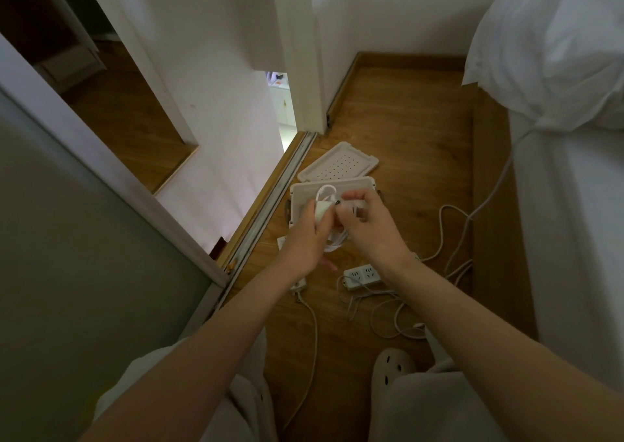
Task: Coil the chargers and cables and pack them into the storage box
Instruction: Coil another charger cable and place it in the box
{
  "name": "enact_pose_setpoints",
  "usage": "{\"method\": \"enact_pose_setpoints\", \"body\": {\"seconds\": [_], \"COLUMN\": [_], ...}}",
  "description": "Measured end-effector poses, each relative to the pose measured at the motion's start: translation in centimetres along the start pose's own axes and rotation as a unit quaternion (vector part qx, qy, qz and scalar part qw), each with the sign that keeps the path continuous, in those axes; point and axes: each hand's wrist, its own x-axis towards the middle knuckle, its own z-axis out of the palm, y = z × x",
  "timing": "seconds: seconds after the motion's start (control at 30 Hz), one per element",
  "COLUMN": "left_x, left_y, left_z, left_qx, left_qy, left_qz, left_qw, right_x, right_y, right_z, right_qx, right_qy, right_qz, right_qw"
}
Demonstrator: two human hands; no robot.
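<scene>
Both hands are working just above the storage box [332,184], which is sitting open on the wooden floor [405,130] beside the sliding door track [270,211]. Left hand [304,239] is gripping a white charger [322,209], fingers curled round it. Right hand [369,225] is pinching the charger's white cable [327,191] between thumb and fingertips, close to the dark plug tip; can't tell exactly which part the fingers are closing on. Cable loops are sticking up above the charger and hanging down between the two hands. The perforated lid [337,162] is lying flat on the floor just behind the box, close to its far edge. A white power strip [363,276] is lying on the floor under the right wrist, with loose cables [398,320] tangling near it. A second strip [299,284] is showing partly under the left wrist, its cord [312,340] running back toward the person. A long cord [499,181] is running from the floor up toward the bed [574,205] on the right. A slipper [393,367] is showing between the knees.
</scene>
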Motion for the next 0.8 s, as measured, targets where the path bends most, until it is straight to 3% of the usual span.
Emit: {"method": "enact_pose_setpoints", "body": {"seconds": [0.3, 0.53, 0.8], "left_x": [-0.1, 0.2, 0.0], "left_y": [-0.3, -0.8, -1.7], "left_z": [-0.9, -0.8, -1.0], "left_qx": [0.081, 0.109, 0.142], "left_qy": [0.021, 0.026, -0.049], "left_qz": [0.032, 0.032, 0.051], "left_qw": [0.996, 0.993, 0.987], "right_x": [0.3, 0.1, 0.3], "right_y": [0.8, 0.9, -0.1], "right_z": [0.0, 0.3, 0.0], "right_qx": [-0.234, -0.38, -0.23], "right_qy": [0.0, 0.061, 0.089], "right_qz": [-0.078, -0.144, -0.141], "right_qw": [0.969, 0.912, 0.959]}}
